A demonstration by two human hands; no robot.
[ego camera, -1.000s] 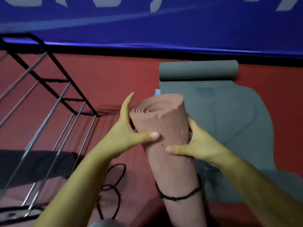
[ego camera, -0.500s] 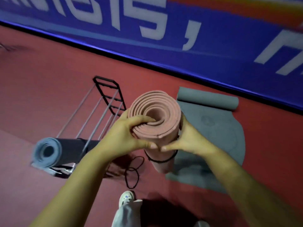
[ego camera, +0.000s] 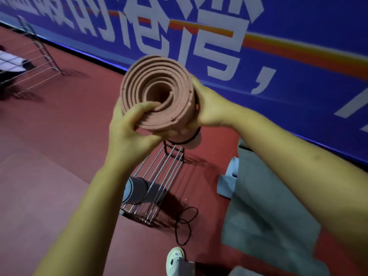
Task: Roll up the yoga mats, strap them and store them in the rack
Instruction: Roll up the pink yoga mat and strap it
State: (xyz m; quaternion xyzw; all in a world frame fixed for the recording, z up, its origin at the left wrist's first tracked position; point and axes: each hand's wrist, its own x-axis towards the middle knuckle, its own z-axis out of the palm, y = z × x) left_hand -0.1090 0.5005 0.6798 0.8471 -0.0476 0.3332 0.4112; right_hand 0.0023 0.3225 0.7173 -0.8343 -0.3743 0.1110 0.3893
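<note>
Above the rack [ego camera: 159, 176], both hands grip the pink mat [ego camera: 157, 92]: left hand [ego camera: 129, 128] thumb hooks its spiral, right hand [ego camera: 209, 108] fingers hidden behind.

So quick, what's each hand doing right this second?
Left hand: gripping the end of the rolled pink mat, thumb hooked over its layers.
Right hand: holding the same mat's side, fingers hidden behind it.
</note>
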